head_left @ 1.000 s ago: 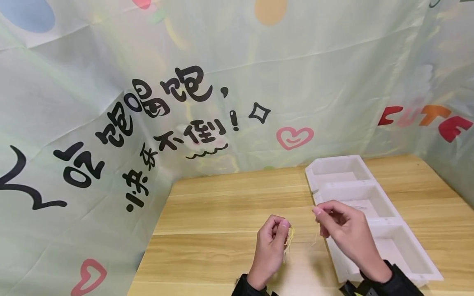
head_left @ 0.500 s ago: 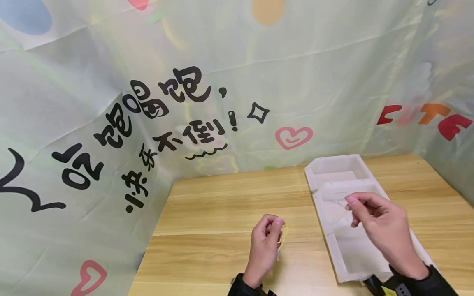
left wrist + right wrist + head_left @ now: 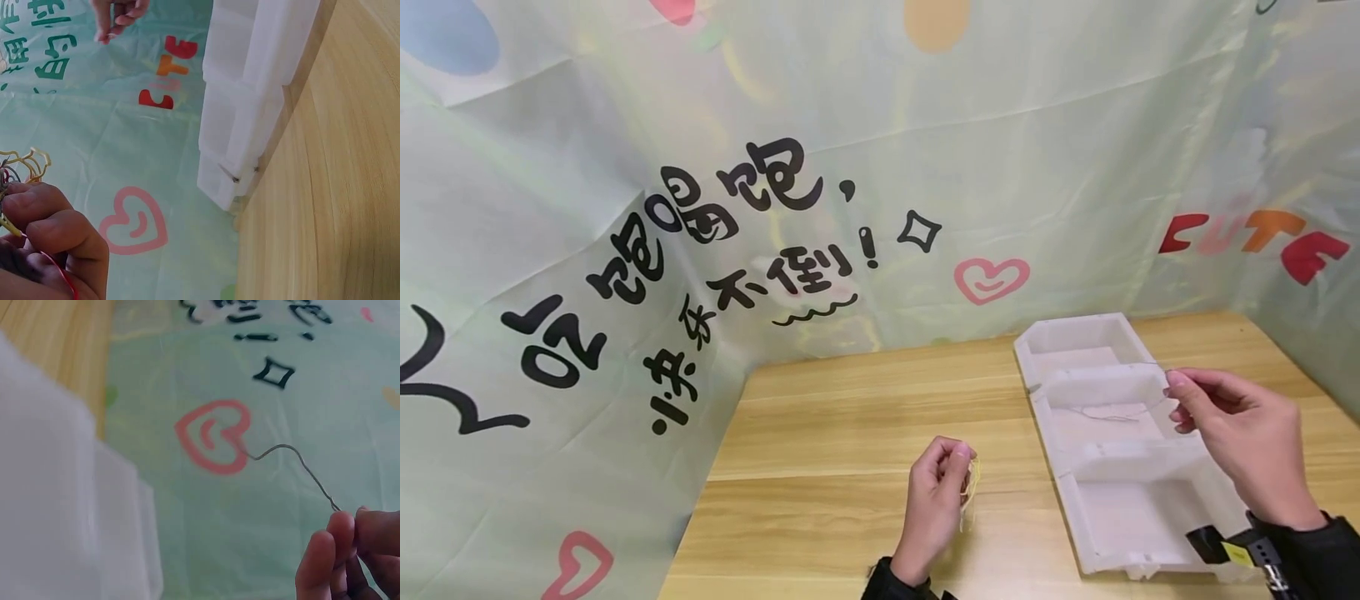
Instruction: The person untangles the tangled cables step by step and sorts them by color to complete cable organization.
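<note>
My left hand [image 3: 931, 504] is over the wooden table left of the tray, pinching a small bundle of thin wires [image 3: 972, 487] between thumb and fingers. In the left wrist view the bundle shows kinked yellow wires [image 3: 34, 162], some grey, and a red wire [image 3: 62, 275] trailing below the fingers. My right hand [image 3: 1243, 437], over the tray's right side, pinches one thin grey wire [image 3: 303, 461] between thumb and fingertips. That wire has a wavy bend and extends out from the fingertips. Thin grey wires [image 3: 1108, 417] lie in the tray's middle compartment.
A white plastic tray [image 3: 1067, 508] with three compartments stands on the right of the wooden table [image 3: 820, 500]. Printed cloth walls [image 3: 1075, 208] close in the table at the back and both sides.
My right hand has moved right, from beside the left hand across the tray's middle compartment to its right side, carrying the grey wire. The left hand has shifted slightly left, keeping its bundle.
</note>
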### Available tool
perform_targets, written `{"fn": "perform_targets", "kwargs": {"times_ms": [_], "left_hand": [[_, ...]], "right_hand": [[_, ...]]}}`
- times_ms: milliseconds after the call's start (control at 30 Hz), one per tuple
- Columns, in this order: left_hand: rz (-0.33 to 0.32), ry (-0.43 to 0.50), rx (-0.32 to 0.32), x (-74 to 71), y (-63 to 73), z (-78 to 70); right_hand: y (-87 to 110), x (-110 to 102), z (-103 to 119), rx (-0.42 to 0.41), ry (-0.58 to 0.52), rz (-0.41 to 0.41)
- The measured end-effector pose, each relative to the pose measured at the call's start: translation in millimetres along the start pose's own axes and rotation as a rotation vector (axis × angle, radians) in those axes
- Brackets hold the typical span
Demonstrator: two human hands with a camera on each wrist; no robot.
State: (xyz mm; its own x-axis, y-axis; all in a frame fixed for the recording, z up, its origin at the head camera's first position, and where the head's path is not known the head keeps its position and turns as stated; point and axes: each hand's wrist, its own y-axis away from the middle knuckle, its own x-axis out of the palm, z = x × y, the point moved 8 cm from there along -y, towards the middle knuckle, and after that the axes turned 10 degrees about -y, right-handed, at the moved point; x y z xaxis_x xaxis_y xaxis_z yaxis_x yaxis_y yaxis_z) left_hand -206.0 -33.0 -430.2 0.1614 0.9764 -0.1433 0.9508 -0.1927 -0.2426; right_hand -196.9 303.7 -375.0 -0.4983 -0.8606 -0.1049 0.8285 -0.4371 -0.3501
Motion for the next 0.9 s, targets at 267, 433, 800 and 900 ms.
{"fn": "perform_targets", "kwargs": {"times_ms": [267,433,800,900], "left_hand": [[0.016,0.001,-0.005,2.2,0.5,1.0],[0.025,-0.005,0.000,3.0,-0.1,0.6],[0.036,-0.004,-0.007,6.0,-0.7,-0.1],[0.040,-0.003,-0.001,6.4,-0.5,-0.9]], "right_hand": [[-6.0,-6,-31,0.070,0.380,0.064],[-3.7,-3,-37,0.097,0.442,0.112],[5.4,8,-11,-0.032,0.387,0.154],[9.4,11,-4,-0.064,0.363,0.160]]}}
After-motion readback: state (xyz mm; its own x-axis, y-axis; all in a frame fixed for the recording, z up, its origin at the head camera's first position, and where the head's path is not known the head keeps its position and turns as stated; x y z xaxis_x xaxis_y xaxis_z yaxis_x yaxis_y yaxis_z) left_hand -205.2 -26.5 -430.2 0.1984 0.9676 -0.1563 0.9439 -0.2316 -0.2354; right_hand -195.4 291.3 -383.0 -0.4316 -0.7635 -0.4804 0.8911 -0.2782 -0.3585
